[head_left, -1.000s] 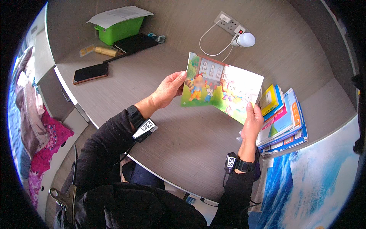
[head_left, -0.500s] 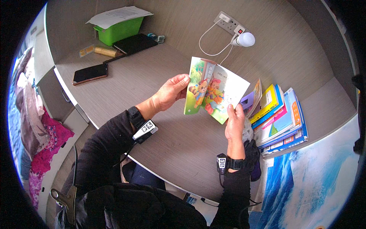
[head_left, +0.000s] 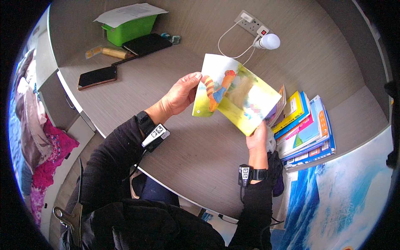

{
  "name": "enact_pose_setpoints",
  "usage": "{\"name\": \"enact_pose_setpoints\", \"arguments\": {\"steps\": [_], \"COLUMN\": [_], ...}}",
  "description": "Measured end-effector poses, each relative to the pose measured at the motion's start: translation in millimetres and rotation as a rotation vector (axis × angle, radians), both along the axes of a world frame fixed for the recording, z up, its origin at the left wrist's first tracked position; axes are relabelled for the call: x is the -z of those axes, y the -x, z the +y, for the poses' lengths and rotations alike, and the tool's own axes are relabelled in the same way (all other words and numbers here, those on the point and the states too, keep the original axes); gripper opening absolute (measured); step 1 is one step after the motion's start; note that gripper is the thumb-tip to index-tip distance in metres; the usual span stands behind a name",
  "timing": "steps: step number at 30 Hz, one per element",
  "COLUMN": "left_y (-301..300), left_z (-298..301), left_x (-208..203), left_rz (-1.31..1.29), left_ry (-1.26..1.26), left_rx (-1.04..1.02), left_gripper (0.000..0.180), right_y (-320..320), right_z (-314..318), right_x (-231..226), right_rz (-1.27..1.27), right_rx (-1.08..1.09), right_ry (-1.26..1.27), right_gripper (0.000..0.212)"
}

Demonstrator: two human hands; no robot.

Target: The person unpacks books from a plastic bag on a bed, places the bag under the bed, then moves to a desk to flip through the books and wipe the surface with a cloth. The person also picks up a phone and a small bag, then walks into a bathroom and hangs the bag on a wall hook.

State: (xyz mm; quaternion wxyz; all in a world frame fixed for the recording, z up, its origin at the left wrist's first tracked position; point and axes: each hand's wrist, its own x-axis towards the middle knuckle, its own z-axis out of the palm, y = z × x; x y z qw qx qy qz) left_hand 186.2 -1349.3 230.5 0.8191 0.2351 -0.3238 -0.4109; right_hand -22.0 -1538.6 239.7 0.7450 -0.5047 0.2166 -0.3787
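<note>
An open picture book [head_left: 250, 98] is held above the desk, its pages showing painted animal figures on green and yellow ground. My left hand [head_left: 182, 95] pinches the left page at its outer edge, thumb on top. At the lower right corner, my right hand [head_left: 257, 139] grips the book, with most of its fingers hidden behind the pages. Each wrist wears a black strap with a small marked device. To the right of the book stands a row of colourful books [head_left: 302, 125], close to my right hand.
On the desk [head_left: 187, 154] at left lies a phone [head_left: 97, 78]. Behind it are a black tablet-like object [head_left: 146, 45] and a green bin [head_left: 129, 31] topped with papers. A wall socket strip [head_left: 252, 23] carries cables and a white bulb [head_left: 268, 41].
A page has turned, so a different picture spread shows. The book now lies wider open, and my left hand has shifted slightly left.
</note>
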Motion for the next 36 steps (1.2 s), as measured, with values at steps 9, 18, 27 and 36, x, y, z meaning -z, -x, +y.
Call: {"name": "enact_pose_setpoints", "arguments": {"steps": [9,18,27,36], "left_y": [-6.3,-5.9,-8.9,-12.3], "left_z": [-3.8,0.1,0.5,-0.1], "left_x": [7.7,4.8,7.0,4.7], "left_rz": [-0.002,0.046,0.053,0.094], "left_ry": [-0.02,0.012,0.004,0.008], "left_rx": [-0.03,0.023,0.117,0.103], "left_gripper": [0.025,0.029,0.037,0.046], "right_y": [6.7,-0.5,-1.4,8.3], "right_z": [15.2,15.6,11.8,-3.1], "right_x": [-26.8,-17.6,-2.7,-13.3], "right_rz": [0.075,-0.019,-0.012,-0.144], "right_rx": [0.299,0.244,0.035,0.009], "right_ry": [0.872,0.586,0.115,-0.043], "right_gripper": [0.051,0.023,0.029,0.07]}}
